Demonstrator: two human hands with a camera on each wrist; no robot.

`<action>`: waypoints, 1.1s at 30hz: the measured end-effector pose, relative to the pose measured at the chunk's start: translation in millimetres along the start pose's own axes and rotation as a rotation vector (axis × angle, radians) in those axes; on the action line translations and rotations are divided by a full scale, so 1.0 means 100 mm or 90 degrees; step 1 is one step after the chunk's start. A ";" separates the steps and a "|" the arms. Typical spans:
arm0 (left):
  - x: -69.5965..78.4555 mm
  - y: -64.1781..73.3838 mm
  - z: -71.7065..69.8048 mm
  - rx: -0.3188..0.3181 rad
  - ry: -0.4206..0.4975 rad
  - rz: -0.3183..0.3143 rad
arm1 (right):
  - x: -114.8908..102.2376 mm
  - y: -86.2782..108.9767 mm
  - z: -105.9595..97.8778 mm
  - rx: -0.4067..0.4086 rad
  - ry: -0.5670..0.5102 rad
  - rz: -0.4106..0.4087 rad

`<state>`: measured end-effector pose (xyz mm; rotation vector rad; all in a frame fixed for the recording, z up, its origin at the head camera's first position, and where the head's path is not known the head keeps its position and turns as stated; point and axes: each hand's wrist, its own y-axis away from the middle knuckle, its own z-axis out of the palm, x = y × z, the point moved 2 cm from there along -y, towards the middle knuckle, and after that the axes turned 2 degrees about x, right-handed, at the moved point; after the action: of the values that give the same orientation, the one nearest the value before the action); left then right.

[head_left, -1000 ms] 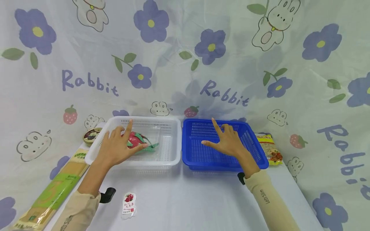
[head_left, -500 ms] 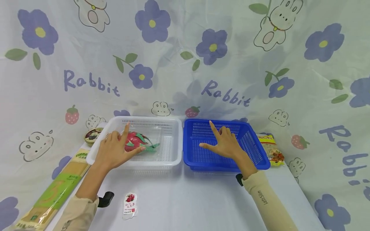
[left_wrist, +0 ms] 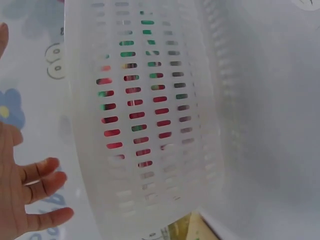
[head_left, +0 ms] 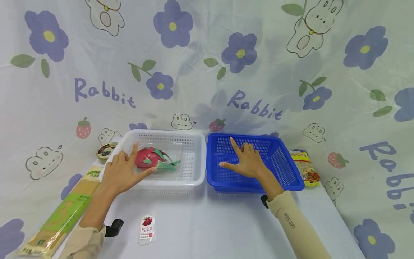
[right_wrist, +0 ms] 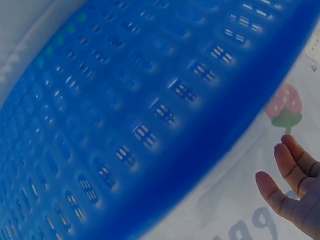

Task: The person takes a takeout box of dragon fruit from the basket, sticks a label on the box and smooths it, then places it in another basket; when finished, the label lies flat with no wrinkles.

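Note:
My left hand (head_left: pixel 121 172), its fingers spread, hovers over the left side of a white plastic basket (head_left: pixel 191 182). Inside that basket lies a red dragon fruit (head_left: pixel 150 158) with green tips, in a clear plastic box (head_left: pixel 177 153); part of the box is behind my hand. Over a blue plastic basket (head_left: pixel 226 183) is my right hand (head_left: pixel 249 162), index finger and thumb extended, holding nothing. The left wrist view has the fruit's red and green showing through the slots of the white basket (left_wrist: pixel 95 175). In the right wrist view, my fingertips appear beyond the blue basket's edge (right_wrist: pixel 200 160).
A long pack of noodles (head_left: pixel 69 212) lies along the table's left side, with a round tin (head_left: pixel 106 151) behind it. Right of the blue basket is a yellow food packet (head_left: pixel 305 167). A dragon fruit label (head_left: pixel 147 230) lies on the table (head_left: pixel 207 223) in front.
My left hand has drawn left and toward me, uncovering more of the dragon fruit. My right hand has shifted slightly left over the blue basket. The baskets stay in place.

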<state>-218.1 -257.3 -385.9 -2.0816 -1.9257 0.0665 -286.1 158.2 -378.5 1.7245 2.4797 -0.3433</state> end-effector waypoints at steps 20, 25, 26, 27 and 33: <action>-0.26 0.16 -0.04 -0.034 0.012 -0.054 | -0.24 -0.15 0.15 -0.037 -0.023 -0.009; -0.31 0.18 -0.03 -0.027 0.009 -0.058 | -0.28 -0.17 0.18 -0.044 -0.017 -0.014; -0.32 0.19 -0.03 -0.024 0.007 -0.058 | -0.29 -0.17 0.18 -0.043 -0.015 -0.014; -0.33 0.19 -0.02 -0.022 0.008 -0.059 | -0.30 -0.18 0.18 -0.042 -0.013 -0.015; -0.39 0.23 -0.01 -0.018 0.013 -0.068 | -0.35 -0.18 0.19 -0.045 -0.012 -0.017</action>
<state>-199.7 -296.6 -397.5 -1.9844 -2.0336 -0.0053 -291.2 115.5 -386.8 1.6544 2.4729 -0.2683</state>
